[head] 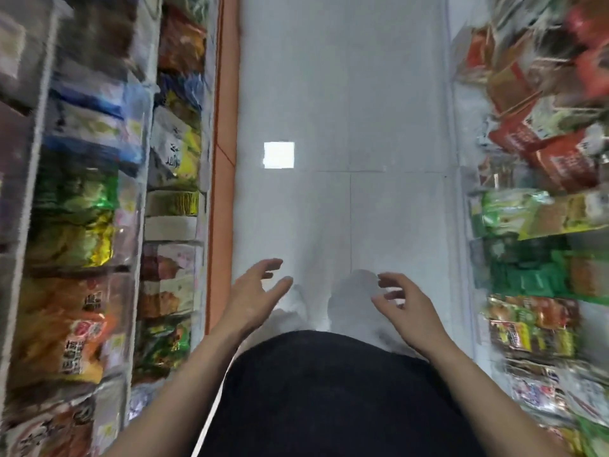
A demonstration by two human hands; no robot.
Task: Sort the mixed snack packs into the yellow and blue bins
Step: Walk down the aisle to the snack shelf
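Shop aisle, snack-packed shelves [89,206] both sides

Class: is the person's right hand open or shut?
Open: the right hand has loosely curled, spread fingers above the pale floor, holding nothing.

Illumination: bright, diffuse, overhead. A square glare patch [278,155] reflects off the glossy floor [362,110]. Along both side edges the snack packs [75,199] are motion-blurred and stretched.

Both hands hang empty over a pale grey tiled floor [362,110], the left hand [252,296] and right hand [407,308] with loosely spread fingers [390,279], between blurred shelves of colourful foil snack packs [75,225].
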